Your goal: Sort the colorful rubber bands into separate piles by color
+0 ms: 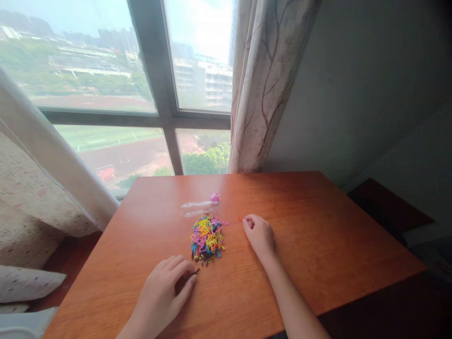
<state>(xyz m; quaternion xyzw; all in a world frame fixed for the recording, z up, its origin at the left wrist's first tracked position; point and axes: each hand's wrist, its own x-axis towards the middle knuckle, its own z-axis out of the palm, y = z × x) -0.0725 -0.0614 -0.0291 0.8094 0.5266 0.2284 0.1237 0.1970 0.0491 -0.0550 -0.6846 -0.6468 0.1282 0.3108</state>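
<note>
A heap of small coloured pins [207,238], looped like pear-shaped safety pins, lies on the wooden table [318,245]. Yellow, pink, blue, black and red ones are mixed in it. To the right of the heap, my right hand [259,233] pinches an orange-red pin [240,219] between thumb and fingertips, low over the tabletop. My left hand [167,287] is at the heap's near left side, its thumb and index finger closed around a dark pin [197,271]. The left hand's other fingers are curled, partly hidden behind the index finger.
Behind the heap lies a clear plastic bottle-shaped container [197,208] on its side, with a pink piece [214,197] at its right end. A window [169,122] and curtains [271,80] stand beyond the table's far edge. A white object [26,324] is at the lower left.
</note>
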